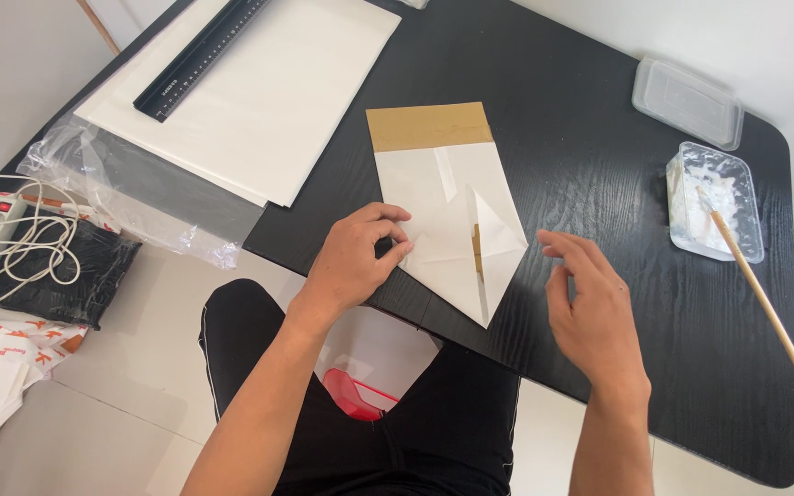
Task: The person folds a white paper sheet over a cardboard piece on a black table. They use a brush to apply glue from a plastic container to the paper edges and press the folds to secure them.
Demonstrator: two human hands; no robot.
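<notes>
The left hand [353, 259] presses its fingertips on the left edge of the folded bag [448, 216] at frame centre. The right hand [590, 308], open and empty, hovers just right of the bag's lower point, whose long axis runs upward.

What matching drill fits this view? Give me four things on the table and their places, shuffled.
Things:
1. black ruler
2. folded paper bag
3. wooden stick
4. clear lid

Places:
A. under the left hand's fingertips
B. leaning in the paste tub
C. on the white sheets, far left
D. far right corner, behind the tub

Pairs: 1-C, 2-A, 3-B, 4-D
</notes>
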